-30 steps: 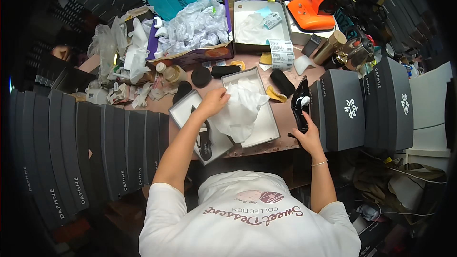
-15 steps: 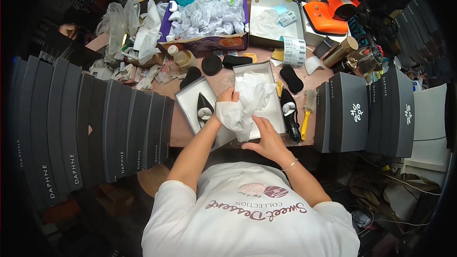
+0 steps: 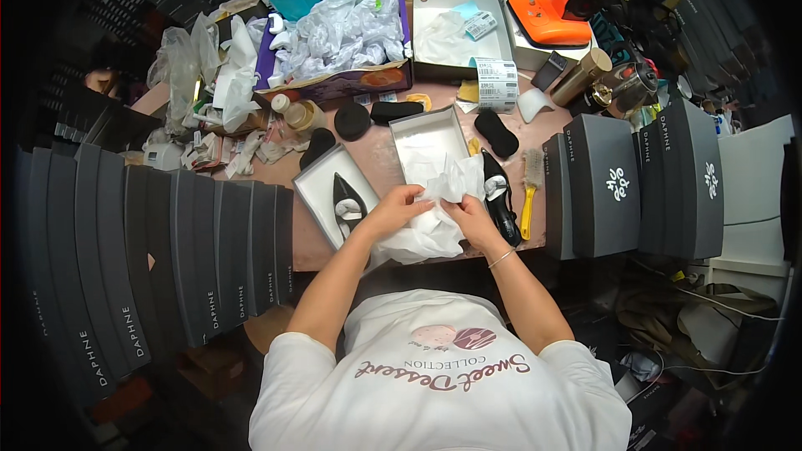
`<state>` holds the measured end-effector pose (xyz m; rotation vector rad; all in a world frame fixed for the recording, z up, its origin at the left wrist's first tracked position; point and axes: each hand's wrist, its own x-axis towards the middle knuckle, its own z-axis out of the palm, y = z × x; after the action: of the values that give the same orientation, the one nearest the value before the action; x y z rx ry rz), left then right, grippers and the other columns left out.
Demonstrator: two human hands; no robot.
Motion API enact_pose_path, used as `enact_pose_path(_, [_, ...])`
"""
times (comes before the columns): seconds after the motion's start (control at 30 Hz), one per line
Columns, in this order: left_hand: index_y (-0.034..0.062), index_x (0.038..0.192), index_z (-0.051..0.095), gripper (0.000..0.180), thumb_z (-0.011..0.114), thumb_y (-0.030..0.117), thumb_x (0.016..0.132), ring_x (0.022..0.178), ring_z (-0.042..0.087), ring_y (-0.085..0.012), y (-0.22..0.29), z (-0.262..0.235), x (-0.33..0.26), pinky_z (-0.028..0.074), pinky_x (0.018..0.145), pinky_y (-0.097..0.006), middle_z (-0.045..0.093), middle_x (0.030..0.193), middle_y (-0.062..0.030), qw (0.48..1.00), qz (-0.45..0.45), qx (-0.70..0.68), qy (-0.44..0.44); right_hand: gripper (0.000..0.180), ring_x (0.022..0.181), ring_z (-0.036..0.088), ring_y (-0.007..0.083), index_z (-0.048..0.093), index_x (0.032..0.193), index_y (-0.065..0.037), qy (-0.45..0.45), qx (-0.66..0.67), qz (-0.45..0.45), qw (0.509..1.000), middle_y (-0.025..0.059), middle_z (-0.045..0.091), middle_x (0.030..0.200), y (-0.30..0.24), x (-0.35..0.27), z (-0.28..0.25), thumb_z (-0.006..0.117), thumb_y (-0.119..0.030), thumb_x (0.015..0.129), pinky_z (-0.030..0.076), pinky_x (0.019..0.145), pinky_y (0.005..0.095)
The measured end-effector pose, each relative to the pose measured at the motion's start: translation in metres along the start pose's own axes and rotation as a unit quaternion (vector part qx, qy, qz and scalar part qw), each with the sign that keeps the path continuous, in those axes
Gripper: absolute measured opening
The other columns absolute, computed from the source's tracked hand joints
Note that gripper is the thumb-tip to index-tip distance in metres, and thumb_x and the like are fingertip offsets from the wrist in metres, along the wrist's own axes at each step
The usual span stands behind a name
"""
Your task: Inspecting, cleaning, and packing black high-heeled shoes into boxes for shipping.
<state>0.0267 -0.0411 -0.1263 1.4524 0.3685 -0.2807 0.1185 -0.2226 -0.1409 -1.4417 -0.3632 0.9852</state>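
Observation:
A crumpled sheet of white tissue paper [image 3: 422,238] hangs between my two hands at the table's front edge. My left hand [image 3: 401,209] pinches it from the left. With thumb and fingers closed, my right hand [image 3: 472,221] grips its right side. Behind the paper lies an open shoe box part [image 3: 426,146], pale inside. To the left, a black pointed shoe [image 3: 347,196] with white stuffing rests in another open box part [image 3: 311,181]. A second black shoe [image 3: 501,205] lies just right of my right hand, beside a yellow-handled brush [image 3: 529,200].
Dark shoe boxes stand in rows at left [image 3: 192,242] and right [image 3: 606,188]. Behind are a carton of crumpled tissue [image 3: 338,38], a grey tray [image 3: 426,17], a label strip [image 3: 496,83], an orange device [image 3: 551,17], bottles and black pads [image 3: 497,134].
Both hands have drawn the tissue paper nearer the front edge, uncovering more of the box. My right hand, earlier spread beside the paper, now grips it. The view has shifted slightly.

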Motion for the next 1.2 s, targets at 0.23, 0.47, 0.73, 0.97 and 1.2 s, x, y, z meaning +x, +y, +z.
enact_pose_path(0.23, [0.0009,0.091,0.065,0.019,0.067,0.019,0.088,0.063,0.047,-0.0024,-0.006,0.003,0.004,0.039,0.056,-0.022,0.058,0.071,0.0043,0.96,0.089,0.176,0.199,0.017,0.052,0.054,0.0118,0.064,0.092,0.001,0.009,-0.197,0.14,0.97,0.0041,0.058,0.063,-0.005,-0.125,-0.091,0.056,-0.014,0.091,0.044,0.051,0.0247])
enact_pose_path(0.47, [-0.0023,0.087,0.065,0.024,0.068,0.022,0.085,0.058,0.049,-0.0072,0.002,0.004,0.021,0.04,0.054,-0.026,0.058,0.063,-0.0018,0.913,0.079,0.221,0.332,0.084,0.108,0.055,0.0313,0.036,0.14,-0.006,0.053,-0.342,0.053,0.937,0.0178,0.044,0.131,-0.035,-0.161,-0.069,0.08,-0.026,0.072,0.049,0.086,0.0335])
enact_pose_path(0.73, [-0.0033,0.087,0.064,0.029,0.069,0.025,0.082,0.055,0.05,-0.012,0.017,-0.029,0.018,0.04,0.053,-0.031,0.057,0.061,-0.0079,0.885,0.119,0.223,0.392,0.04,0.081,0.062,0.0315,0.055,0.118,0.0,0.025,-0.194,-0.104,0.975,0.0189,0.062,0.098,-0.046,-0.031,0.009,0.063,-0.007,0.079,0.049,0.068,0.0352])
enact_pose_path(0.97, [-0.007,0.094,0.064,0.035,0.068,0.026,0.082,0.064,0.062,-0.0328,0.03,-0.032,-0.021,0.047,0.06,-0.038,0.063,0.072,-0.0227,0.843,0.12,0.246,0.462,0.04,0.086,0.06,0.0296,0.06,0.112,0.0,0.061,-0.321,-0.345,0.88,0.0162,0.058,0.104,-0.136,-0.072,0.017,0.073,-0.009,0.075,0.05,0.078,0.033])
enact_pose_path(1.2, [-0.0045,0.09,0.064,0.026,0.07,0.02,0.084,0.05,0.04,-0.0076,0.023,0.0,-0.021,0.034,0.046,-0.028,0.049,0.055,-0.0044,0.878,0.15,0.124,0.437,0.023,0.069,0.06,0.0319,0.061,0.088,-0.003,0.003,-0.453,-0.294,0.842,0.011,0.057,0.083,-0.083,-0.011,0.059,0.072,-0.02,0.078,0.049,0.061,0.0399])
